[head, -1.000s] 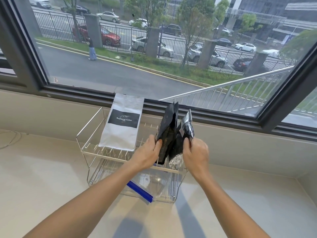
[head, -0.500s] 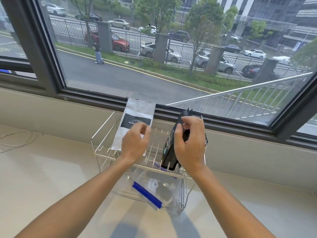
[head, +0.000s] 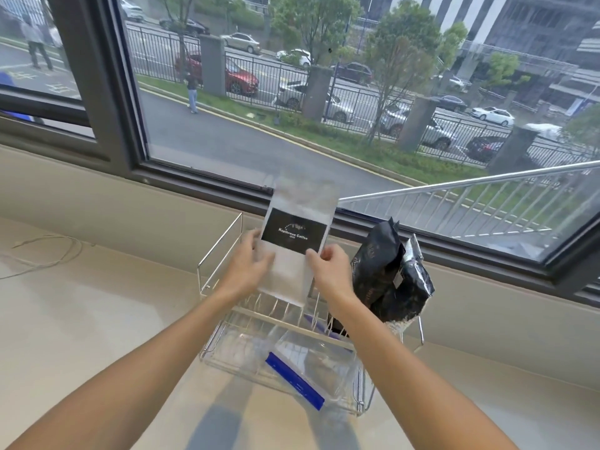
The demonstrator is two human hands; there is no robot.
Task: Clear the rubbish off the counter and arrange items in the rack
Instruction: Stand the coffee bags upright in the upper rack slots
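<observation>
A two-tier wire rack [head: 220, 245] stands on the pale counter below the window. A white coffee bag with a black label [head: 293, 251] is upright over the rack's upper tier, tilted slightly and blurred. My left hand [head: 246, 269] grips its left edge and my right hand [head: 328, 269] grips its right edge. Two black foil bags [head: 388, 276] stand crumpled at the right end of the upper tier, apart from my hands. A clear zip bag with a blue strip [head: 298, 375] lies on the lower tier.
The counter [head: 97, 319] runs left and right of the rack, with a thin pale cable [head: 42, 254] at the far left. A low wall and a dark window frame [head: 201, 180] rise right behind the rack.
My right hand has let go of the black bags, which now stand alone at the rack's right end. Both hands have moved to the white coffee bag and taken hold of it.
</observation>
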